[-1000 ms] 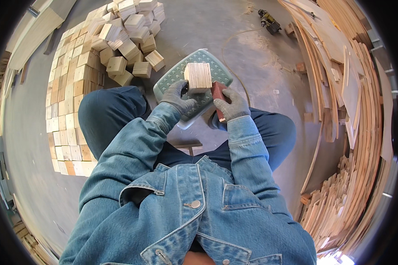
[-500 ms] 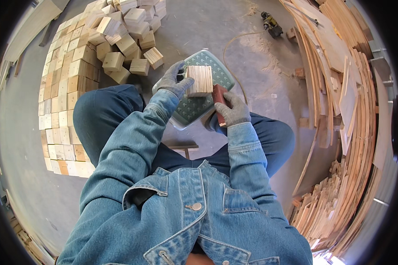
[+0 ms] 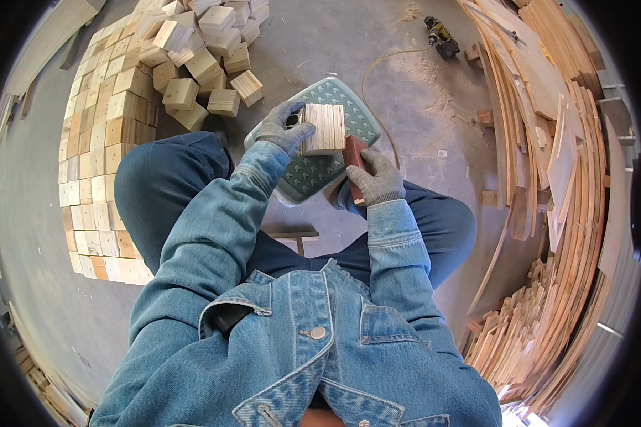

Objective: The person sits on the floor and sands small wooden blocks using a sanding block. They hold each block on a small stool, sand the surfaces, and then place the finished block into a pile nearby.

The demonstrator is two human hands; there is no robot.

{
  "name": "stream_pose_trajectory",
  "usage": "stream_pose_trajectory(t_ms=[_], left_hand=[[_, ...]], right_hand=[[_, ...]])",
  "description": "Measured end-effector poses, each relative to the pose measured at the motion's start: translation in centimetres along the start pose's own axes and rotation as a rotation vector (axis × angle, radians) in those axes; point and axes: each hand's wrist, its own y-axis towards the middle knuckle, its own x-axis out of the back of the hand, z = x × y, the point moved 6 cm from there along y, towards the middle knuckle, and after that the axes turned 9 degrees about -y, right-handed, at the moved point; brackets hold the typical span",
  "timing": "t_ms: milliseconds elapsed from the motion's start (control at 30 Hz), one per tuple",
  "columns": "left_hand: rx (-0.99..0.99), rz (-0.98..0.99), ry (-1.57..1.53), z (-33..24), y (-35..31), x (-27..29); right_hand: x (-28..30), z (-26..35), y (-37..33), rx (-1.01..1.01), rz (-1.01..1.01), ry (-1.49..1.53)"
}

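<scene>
My gloved left hand [image 3: 285,129] grips a wooden block [image 3: 324,129] by its left side, with the layered edge lines of the wood facing up. Beneath the block is a pale green plastic stool [image 3: 313,174] with a patterned top; whether the block rests on it or is held just above, I cannot tell. A reddish-brown sanding block [image 3: 355,160] is clasped in my gloved right hand [image 3: 379,178], at the lower right corner of the wooden block. The face of the sanding block turned toward the wood is hidden.
At the left stand neat rows of stacked wooden blocks [image 3: 96,192], with a loose heap of blocks [image 3: 206,67] beyond. A power drill [image 3: 441,39] lies at the far right, near a thin hose [image 3: 377,60] and sawdust [image 3: 424,82]. Long boards [image 3: 580,178] line the right side.
Both hands keep their grips in nearly the same places. The view has shifted very slightly; little else differs.
</scene>
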Motion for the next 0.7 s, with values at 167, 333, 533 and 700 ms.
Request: stream_pose_trajectory(t_ms=[167, 333, 533, 700], left_hand=[[-0.05, -0.038, 0.023, 0.3, 0.1, 0.2], [-0.045, -0.049, -0.008, 1.0, 0.2, 0.5], [0.001, -0.155, -0.134, 1.1, 0.5, 1.1], [0.034, -0.136, -0.116, 1.6, 1.6, 0.9]], right_hand=[[0.0, -0.1, 0.1, 0.015, -0.014, -0.035], [-0.3, -0.3, 0.2, 0.003, -0.003, -0.014], [-0.3, -0.1, 0.1, 0.007, -0.023, -0.001], [-0.3, 0.0, 0.1, 0.012, -0.01, -0.008]])
